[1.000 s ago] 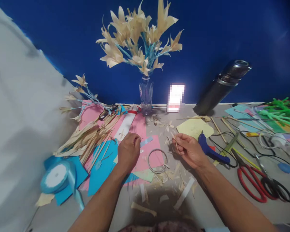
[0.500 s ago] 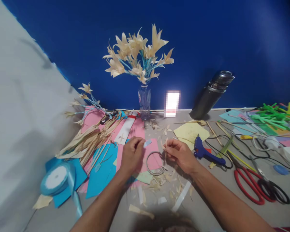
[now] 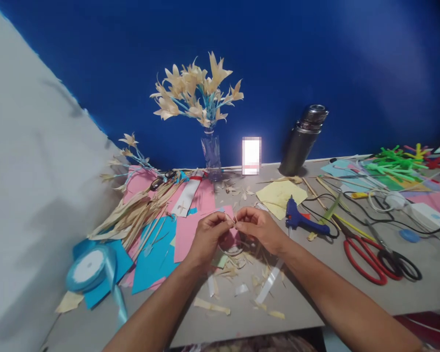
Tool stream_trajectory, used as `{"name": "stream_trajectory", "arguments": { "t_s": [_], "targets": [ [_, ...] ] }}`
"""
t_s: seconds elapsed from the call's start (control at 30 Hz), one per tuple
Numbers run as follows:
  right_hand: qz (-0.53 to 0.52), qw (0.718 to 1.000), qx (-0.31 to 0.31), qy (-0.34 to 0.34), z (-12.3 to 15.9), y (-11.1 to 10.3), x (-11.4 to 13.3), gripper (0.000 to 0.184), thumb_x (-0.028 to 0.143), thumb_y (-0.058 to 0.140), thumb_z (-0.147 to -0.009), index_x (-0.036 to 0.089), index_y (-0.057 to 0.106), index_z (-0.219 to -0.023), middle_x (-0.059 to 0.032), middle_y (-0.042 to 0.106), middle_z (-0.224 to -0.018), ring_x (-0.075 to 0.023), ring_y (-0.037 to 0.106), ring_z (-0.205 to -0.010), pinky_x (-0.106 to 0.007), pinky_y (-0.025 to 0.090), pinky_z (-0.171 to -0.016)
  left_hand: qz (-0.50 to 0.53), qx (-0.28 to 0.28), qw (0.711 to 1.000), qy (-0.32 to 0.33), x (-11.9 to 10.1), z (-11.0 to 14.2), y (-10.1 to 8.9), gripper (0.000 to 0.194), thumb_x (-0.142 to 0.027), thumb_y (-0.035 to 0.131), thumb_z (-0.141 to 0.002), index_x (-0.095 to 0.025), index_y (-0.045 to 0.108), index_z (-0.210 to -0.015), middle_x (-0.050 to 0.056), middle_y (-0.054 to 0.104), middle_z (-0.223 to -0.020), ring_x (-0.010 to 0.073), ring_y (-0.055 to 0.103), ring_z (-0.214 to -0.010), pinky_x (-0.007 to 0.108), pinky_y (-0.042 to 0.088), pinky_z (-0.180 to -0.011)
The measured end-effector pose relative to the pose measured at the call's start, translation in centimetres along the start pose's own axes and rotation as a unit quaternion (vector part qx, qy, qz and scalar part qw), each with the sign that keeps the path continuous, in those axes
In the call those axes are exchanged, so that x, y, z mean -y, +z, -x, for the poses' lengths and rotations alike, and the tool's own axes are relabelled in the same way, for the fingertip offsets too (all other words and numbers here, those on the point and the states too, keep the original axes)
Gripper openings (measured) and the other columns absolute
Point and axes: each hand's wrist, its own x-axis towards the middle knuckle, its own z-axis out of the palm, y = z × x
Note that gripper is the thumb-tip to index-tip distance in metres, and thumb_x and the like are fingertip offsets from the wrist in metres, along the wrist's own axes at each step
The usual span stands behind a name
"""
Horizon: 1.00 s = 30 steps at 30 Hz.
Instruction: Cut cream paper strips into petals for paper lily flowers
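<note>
Left hand (image 3: 213, 234) and right hand (image 3: 258, 227) are pinched nearly closed, fingertips together on a tiny pale piece (image 3: 230, 219), above the desk's (image 3: 297, 303) middle, well in from the front edge. Too small to tell which way its long axis points. Clear vase (image 3: 211, 154) by the back edge's got a bunch of cream flowers (image 3: 196, 90) in it, blooms up.
</note>
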Motion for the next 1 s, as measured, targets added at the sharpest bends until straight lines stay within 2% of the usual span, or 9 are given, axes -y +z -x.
{"name": "stream_trajectory", "arguments": {
  "t_s": [0.13, 0.27, 0.33, 0.4, 0.5, 0.57, 0.63, 0.77, 1.0],
  "targets": [
    [0.019, 1.0, 0.002, -0.019, 0.0, 0.0, -0.2, 0.026, 0.035, 0.081, -0.071, 0.017, 0.065, -0.081, 0.0024, 0.061, -0.073, -0.0103, 0.054, -0.063, -0.024, 0.042, -0.06, 0.005, -0.022, 1.0, 0.014, -0.2, 0.3, -0.1, 0.016, -0.024, 0.077, -0.07, -0.016, 0.063, -0.07, -0.005, 0.051, -0.052, 0.0069, 0.044, -0.044, 0.019, 0.035, -0.044],
    [0.044, 0.998, 0.012, -0.031, 0.0, -0.3, -0.1, 0.021, 0.033, 0.077, -0.074, 0.018, 0.064, -0.08, 0.0023, 0.06, -0.073, -0.011, 0.054, -0.062, -0.024, 0.042, -0.059, 0.064, 0.019, 0.998, -0.012, -0.5, 0.5, -0.1, 0.014, -0.021, 0.075, -0.069, -0.017, 0.061, -0.073, -0.006, 0.048, -0.048, 0.0074, 0.041, -0.042, 0.019, 0.035, -0.042],
    [0.126, 0.989, -0.004, -0.076, 0.1, -0.3, 0.0, 0.015, 0.03, 0.073, -0.078, 0.018, 0.063, -0.08, 0.0018, 0.06, -0.072, -0.0118, 0.053, -0.061, -0.025, 0.041, -0.058, 0.09, 0.046, 0.995, -0.02, -0.7, 0.5, -0.1, 0.013, -0.021, 0.073, -0.071, -0.017, 0.061, -0.074, -0.006, 0.048, -0.047, 0.0069, 0.04, -0.041, 0.018, 0.033, -0.042],
    [0.264, 0.948, -0.041, -0.171, 0.4, -0.2, 0.2, 0.007, 0.024, 0.065, -0.084, 0.018, 0.063, -0.08, -0.0005, 0.062, -0.074, -0.014, 0.055, -0.065, -0.026, 0.042, -0.06, 0.116, 0.053, 0.992, -0.016, -1.0, 0.4, -0.2, 0.012, -0.024, 0.07, -0.073, -0.017, 0.061, -0.077, -0.005, 0.052, -0.051, 0.0069, 0.042, -0.042, 0.017, 0.033, -0.042],
    [0.444, 0.832, -0.07, -0.326, 0.8, -0.1, 0.3, 0.015, 0.014, 0.053, -0.092, 0.018, 0.065, -0.083, -0.0065, 0.067, -0.082, -0.0188, 0.059, -0.079, -0.03, 0.044, -0.071, 0.111, 0.015, 0.994, -0.006, -1.4, 0.2, -0.5, 0.019, -0.035, 0.067, -0.078, -0.017, 0.063, -0.081, -0.001, 0.06, -0.064, 0.0076, 0.046, -0.044, 0.019, 0.036, -0.042],
    [0.507, 0.774, -0.066, -0.374, 1.0, -0.1, 0.3, 0.02, 0.012, 0.049, -0.095, 0.017, 0.067, -0.087, -0.0089, 0.068, -0.086, -0.02, 0.059, -0.084, -0.031, 0.044, -0.074, 0.079, 0.003, 0.997, -0.01, -1.6, 0.2, -0.7, 0.026, -0.041, 0.064, -0.08, -0.015, 0.063, -0.078, 0.0, 0.06, -0.066, 0.0079, 0.047, -0.045, 0.019, 0.036, -0.041],
    [0.546, 0.739, -0.069, -0.388, 1.2, -0.1, 0.2, 0.022, 0.013, 0.049, -0.096, 0.018, 0.069, -0.089, -0.0086, 0.069, -0.088, -0.0195, 0.058, -0.081, -0.03, 0.043, -0.072, 0.042, 0.015, 0.999, -0.018, -1.5, 0.3, -0.7, 0.032, -0.046, 0.062, -0.083, -0.015, 0.062, -0.074, 0.0, 0.056, -0.063, 0.0086, 0.048, -0.047, 0.019, 0.036, -0.042],
    [0.583, 0.712, -0.072, -0.384, 1.3, -0.1, -0.1, 0.022, 0.015, 0.051, -0.096, 0.02, 0.072, -0.09, -0.007, 0.069, -0.089, -0.0194, 0.056, -0.08, -0.031, 0.04, -0.07, -0.007, 0.014, 1.0, -0.014, -1.3, 0.6, -0.6, 0.034, -0.047, 0.062, -0.085, -0.015, 0.06, -0.073, -0.002, 0.052, -0.06, 0.0084, 0.048, -0.05, 0.019, 0.038, -0.047],
    [0.597, 0.714, -0.071, -0.359, 1.2, -0.1, 0.0, 0.021, 0.009, 0.052, -0.092, 0.017, 0.072, -0.091, -0.0076, 0.068, -0.087, -0.0202, 0.055, -0.08, -0.031, 0.04, -0.069, -0.076, 0.021, 0.997, -0.005, -1.2, 0.6, -1.0, 0.02, -0.035, 0.065, -0.082, -0.017, 0.061, -0.076, -0.003, 0.051, -0.057, 0.0085, 0.047, -0.046, 0.019, 0.033, -0.043]
  ]
}}
